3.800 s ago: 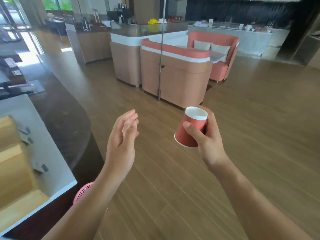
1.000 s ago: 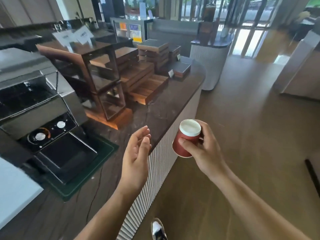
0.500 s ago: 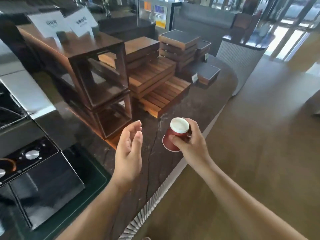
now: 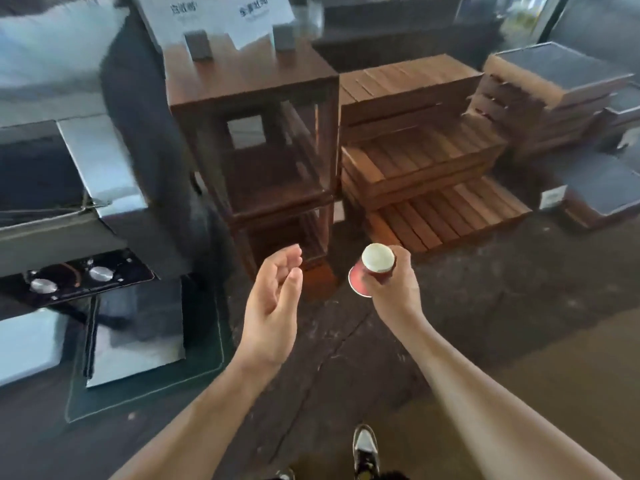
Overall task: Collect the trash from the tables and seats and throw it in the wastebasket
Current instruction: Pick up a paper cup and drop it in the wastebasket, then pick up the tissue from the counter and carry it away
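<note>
Progress check: person is now leaning over the dark desk [image 4: 485,289] rather than walking, right hand [image 4: 393,289] still gripping the upturned red paper cup [image 4: 372,271] mid-frame, fingers [image 4: 401,261] clamped round it. Left hand [image 4: 273,313] is hovering empty, fingers apart. Wooden display case [image 4: 256,140] and slatted risers [image 4: 422,168] are crowding ahead; no wastebasket showing yet.

A matt red paper cup [image 4: 372,271], slatted brown wooden crates [image 4: 419,168], a veined dark stone counter [image 4: 346,348], a shiny metal appliance [image 4: 100,161].
</note>
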A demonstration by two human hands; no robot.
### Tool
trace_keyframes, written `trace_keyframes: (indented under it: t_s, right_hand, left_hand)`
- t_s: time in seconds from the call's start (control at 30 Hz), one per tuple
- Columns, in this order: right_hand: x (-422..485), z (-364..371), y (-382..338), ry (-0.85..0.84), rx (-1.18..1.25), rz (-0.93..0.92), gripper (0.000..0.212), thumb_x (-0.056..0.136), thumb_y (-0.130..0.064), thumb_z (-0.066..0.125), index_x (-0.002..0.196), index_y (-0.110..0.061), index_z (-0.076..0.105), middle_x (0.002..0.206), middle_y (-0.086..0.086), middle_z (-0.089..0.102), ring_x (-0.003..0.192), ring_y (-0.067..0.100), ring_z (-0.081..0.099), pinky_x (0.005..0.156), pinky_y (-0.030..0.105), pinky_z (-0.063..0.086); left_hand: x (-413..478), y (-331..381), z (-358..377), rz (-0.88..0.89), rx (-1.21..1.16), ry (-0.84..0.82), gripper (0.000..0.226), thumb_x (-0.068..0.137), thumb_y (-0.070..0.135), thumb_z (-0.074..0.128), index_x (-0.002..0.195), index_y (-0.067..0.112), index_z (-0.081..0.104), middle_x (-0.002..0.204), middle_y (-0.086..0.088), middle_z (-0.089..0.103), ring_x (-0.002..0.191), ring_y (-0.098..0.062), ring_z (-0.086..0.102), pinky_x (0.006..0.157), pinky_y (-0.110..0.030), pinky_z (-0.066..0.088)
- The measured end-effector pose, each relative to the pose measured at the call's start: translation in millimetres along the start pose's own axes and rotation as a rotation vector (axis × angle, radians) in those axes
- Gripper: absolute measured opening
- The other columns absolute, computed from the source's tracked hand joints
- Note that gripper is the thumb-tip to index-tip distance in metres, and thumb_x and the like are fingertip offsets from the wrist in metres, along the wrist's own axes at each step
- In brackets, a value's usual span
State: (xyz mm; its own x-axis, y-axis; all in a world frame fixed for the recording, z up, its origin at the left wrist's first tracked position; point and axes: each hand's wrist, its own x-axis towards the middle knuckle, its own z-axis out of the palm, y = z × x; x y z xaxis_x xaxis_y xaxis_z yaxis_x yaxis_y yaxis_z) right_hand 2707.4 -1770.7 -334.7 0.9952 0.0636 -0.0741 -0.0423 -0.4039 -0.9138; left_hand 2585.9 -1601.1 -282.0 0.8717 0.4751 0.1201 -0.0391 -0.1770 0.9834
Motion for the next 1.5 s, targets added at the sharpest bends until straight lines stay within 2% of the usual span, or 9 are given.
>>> trace_keyframes:
  t_s: [0.27,0.4,0.5,0.7,0.87,0.97,1.07,1.27,1.5]
  right_hand:
    - [76.2,20.2,24.1,-0.238,-0.179,-0.054,0.061,0.089,-0.027,0.082,0.136,-0.027,0.045,0.118,-0.008,0.059,0.103,0.014,0.059,0.073,0.016,0.042]
    - [91.0,31.5,31.8,-0.306,-0.307,-0.083,0.065,0.091,-0.024,0.081,0.143,-0.016,0.042,0.130,0.006,0.061,0.118,0.028,0.060,0.101,0.048,0.053]
    - [98.5,37.0,35.7,-0.331,-0.357,-0.090,0.070,0.091,-0.018,0.081,0.147,-0.012,0.039,0.138,0.012,0.058,0.127,0.034,0.057,0.105,0.055,0.051]
    - [94.0,34.7,24.7,-0.283,-0.396,-0.119,0.088,0.089,-0.021,0.083,0.160,-0.015,0.031,0.158,0.014,0.042,0.144,0.035,0.041,0.115,0.053,0.044]
    - [62.1,14.6,0.4,-0.214,0.070,-0.287,0.041,0.100,-0.026,0.067,0.141,-0.026,0.058,0.139,-0.011,0.060,0.123,0.003,0.057,0.095,0.017,0.051]
    - [38.3,11.6,-26.5,-0.375,0.289,-0.339,0.028,0.103,-0.033,0.059,0.127,-0.022,0.068,0.125,-0.012,0.070,0.121,0.007,0.064,0.101,0.027,0.055]
    - [10.7,21.0,-59.2,-0.530,0.363,-0.413,0.041,0.102,-0.047,0.053,0.128,-0.018,0.068,0.130,-0.003,0.071,0.127,0.015,0.065,0.105,0.037,0.056]
    - [-58.8,63.5,-104.2,-0.813,0.349,-0.518,0.049,0.104,-0.051,0.047,0.140,-0.022,0.061,0.142,-0.012,0.065,0.135,0.007,0.058,0.113,0.038,0.052]
    - [-180.1,117.4,-139.9,-0.968,0.433,-0.556,0.044,0.102,-0.050,0.048,0.131,-0.022,0.065,0.131,-0.011,0.069,0.129,0.012,0.063,0.109,0.042,0.054]
  left_hand:
    - [9.3,-14.6,43.9,-0.081,0.020,0.216,0.056,0.098,0.059,0.048,0.139,0.021,0.060,0.137,0.017,0.064,0.135,-0.008,0.058,0.114,-0.050,0.050]
    - [5.8,-15.8,49.4,-0.098,0.038,0.293,0.057,0.098,0.059,0.048,0.139,0.020,0.060,0.138,0.015,0.063,0.136,-0.010,0.057,0.114,-0.051,0.050]
    - [3.4,-14.0,48.4,-0.109,0.040,0.346,0.056,0.098,0.057,0.048,0.139,0.021,0.060,0.137,0.016,0.064,0.135,-0.010,0.058,0.114,-0.051,0.049]
    - [-7.9,-9.6,41.9,-0.088,0.039,0.438,0.054,0.098,0.056,0.047,0.139,0.023,0.060,0.138,0.013,0.065,0.136,-0.010,0.058,0.115,-0.051,0.049]
    - [-15.3,-3.2,26.6,-0.057,0.002,0.523,0.044,0.099,0.052,0.047,0.134,0.031,0.061,0.136,0.010,0.067,0.135,-0.012,0.059,0.115,-0.053,0.048]
    - [-22.1,1.6,12.9,-0.037,-0.005,0.587,0.045,0.098,0.051,0.046,0.135,0.029,0.060,0.138,0.010,0.066,0.134,-0.010,0.059,0.116,-0.048,0.048]
    - [-34.6,4.7,-3.6,-0.017,0.005,0.645,0.046,0.103,0.041,0.046,0.141,0.017,0.058,0.140,0.011,0.064,0.136,-0.007,0.057,0.119,-0.044,0.046]
    - [-90.5,16.8,-58.0,0.012,0.007,0.832,0.041,0.105,0.029,0.046,0.139,0.011,0.059,0.142,0.003,0.064,0.136,-0.012,0.057,0.119,-0.054,0.043]
    - [-193.5,34.4,-139.8,0.074,0.017,1.049,0.039,0.104,0.022,0.045,0.136,0.004,0.059,0.132,0.007,0.066,0.133,-0.016,0.059,0.117,-0.060,0.042]
